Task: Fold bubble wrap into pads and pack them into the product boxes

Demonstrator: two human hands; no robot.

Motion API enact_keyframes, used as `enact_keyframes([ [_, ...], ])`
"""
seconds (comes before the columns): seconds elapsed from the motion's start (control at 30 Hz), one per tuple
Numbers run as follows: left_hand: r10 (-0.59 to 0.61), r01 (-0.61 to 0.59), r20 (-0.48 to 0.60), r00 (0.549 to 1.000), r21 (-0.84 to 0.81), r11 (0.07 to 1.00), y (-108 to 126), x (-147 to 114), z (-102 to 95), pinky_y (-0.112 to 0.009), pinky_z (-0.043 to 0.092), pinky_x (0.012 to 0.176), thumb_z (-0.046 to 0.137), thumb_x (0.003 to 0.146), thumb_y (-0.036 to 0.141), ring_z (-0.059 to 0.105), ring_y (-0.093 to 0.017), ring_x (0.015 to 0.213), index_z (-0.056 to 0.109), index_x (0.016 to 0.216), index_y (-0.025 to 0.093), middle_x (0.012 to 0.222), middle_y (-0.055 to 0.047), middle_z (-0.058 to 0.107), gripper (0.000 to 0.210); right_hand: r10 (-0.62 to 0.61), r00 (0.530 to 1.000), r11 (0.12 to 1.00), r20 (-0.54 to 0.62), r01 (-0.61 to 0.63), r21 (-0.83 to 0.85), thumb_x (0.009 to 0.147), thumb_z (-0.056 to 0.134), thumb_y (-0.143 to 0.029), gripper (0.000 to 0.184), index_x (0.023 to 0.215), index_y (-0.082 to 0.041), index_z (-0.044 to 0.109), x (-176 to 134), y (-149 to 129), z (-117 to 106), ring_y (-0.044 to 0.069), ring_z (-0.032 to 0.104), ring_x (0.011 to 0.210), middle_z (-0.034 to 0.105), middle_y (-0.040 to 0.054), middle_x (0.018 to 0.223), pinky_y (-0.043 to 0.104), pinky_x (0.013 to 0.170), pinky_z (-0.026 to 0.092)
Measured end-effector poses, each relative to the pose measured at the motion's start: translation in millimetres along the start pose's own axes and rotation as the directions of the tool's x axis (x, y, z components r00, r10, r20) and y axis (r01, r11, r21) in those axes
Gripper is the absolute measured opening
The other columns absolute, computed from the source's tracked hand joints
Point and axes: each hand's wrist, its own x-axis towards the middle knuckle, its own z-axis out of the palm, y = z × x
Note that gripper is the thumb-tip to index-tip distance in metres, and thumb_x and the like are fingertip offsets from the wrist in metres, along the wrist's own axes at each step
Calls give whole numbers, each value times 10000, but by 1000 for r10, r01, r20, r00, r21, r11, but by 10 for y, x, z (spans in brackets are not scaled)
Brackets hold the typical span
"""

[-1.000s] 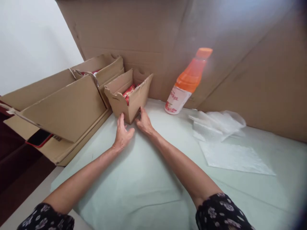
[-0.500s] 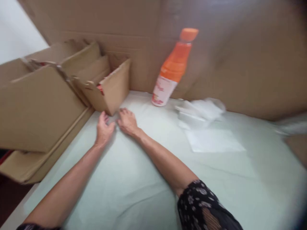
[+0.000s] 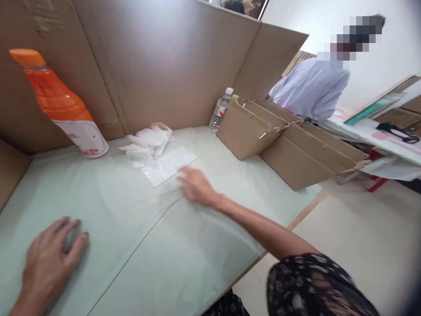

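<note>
My left hand [image 3: 49,259] is over the pale green table cover [image 3: 131,219] at the lower left, fingers spread and nothing in it. My right hand [image 3: 197,186] is blurred by motion beside a flat bubble-wrap pouch [image 3: 169,166], its fingers bent and pointing left. A faint, hazy streak shows by those fingertips; whether they grip anything is not clear. Behind the pouch lies a crumpled heap of bubble-wrap pouches [image 3: 149,142]. A thin dark line, a seam or a thread, runs across the cover from near my right hand to the bottom edge.
An orange-capped bottle [image 3: 70,109] stands at the left by the cardboard wall [image 3: 164,66]. A clear water bottle [image 3: 220,109] stands beside open cardboard boxes [image 3: 248,131] along the right side. Beyond them is a person in a light shirt [image 3: 312,85] near another table.
The view has swung right, away from the boxes at the left. My hands have left the small box corner and moved apart, the right one now by the bubble-wrap pouch.
</note>
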Motion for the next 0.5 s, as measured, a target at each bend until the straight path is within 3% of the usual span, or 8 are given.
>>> enact_keyframes([
  [0.07, 193, -193, 31, 981, 6, 981, 494, -100, 86, -652, 498, 1035, 544, 913, 491, 648, -427, 1193, 641, 1164, 252, 1302, -159, 675, 361, 248, 956, 965, -156, -259, -53, 874, 697, -153, 420, 1290, -95, 683, -11, 684, -409, 335, 486, 1421, 597, 227, 1459, 484, 1117, 359],
  [0.17, 375, -374, 72, 924, -36, 927, 1056, -185, 190, -585, 503, 1059, 562, 947, 326, 623, -370, 1264, 604, 1268, 222, 1356, -173, 653, 340, 466, 811, 857, -353, -514, -49, 902, 648, -156, 625, 1462, 64, 478, 67, 1545, -938, 454, 281, 1511, 390, 375, 1558, 616, 1106, 218],
  [0.23, 415, -412, 91, 905, -48, 910, 1255, -194, 228, -563, 511, 1060, 559, 954, 273, 607, -347, 1292, 592, 1291, 222, 1374, -163, 646, 342, 630, 700, 723, -336, -687, -76, 919, 646, -242, 585, 1393, 83, 538, 122, 1930, -1151, 411, 393, 1450, 505, 387, 1448, 582, 1033, 257],
  [0.3, 418, -414, 88, 904, -52, 909, 1337, -186, 238, -559, 529, 1040, 551, 962, 262, 612, -340, 1283, 603, 1281, 221, 1366, -157, 654, 326, 729, 641, 647, -238, -760, -64, 942, 613, -247, 471, 1304, 53, 635, 141, 2126, -1249, 342, 556, 1316, 643, 343, 1295, 513, 951, 325],
  [0.4, 384, -377, 67, 921, -90, 922, 1336, -182, 218, -553, 566, 995, 565, 970, 291, 633, -334, 1249, 636, 1240, 224, 1342, -146, 671, 287, 708, 687, 695, -161, -719, -9, 976, 573, -214, 354, 1246, -38, 717, 27, 2111, -1256, 255, 669, 1154, 730, 257, 1194, 397, 887, 392],
  [0.5, 273, -260, 55, 960, -173, 950, 1310, -209, 170, -464, 633, 867, 589, 969, 326, 653, -312, 1209, 668, 1207, 235, 1325, -127, 679, 266, 603, 770, 790, -211, -613, 18, 930, 617, -190, 259, 1119, -118, 779, -330, 1843, -1215, 218, 703, 1051, 779, 171, 1126, 341, 887, 436],
])
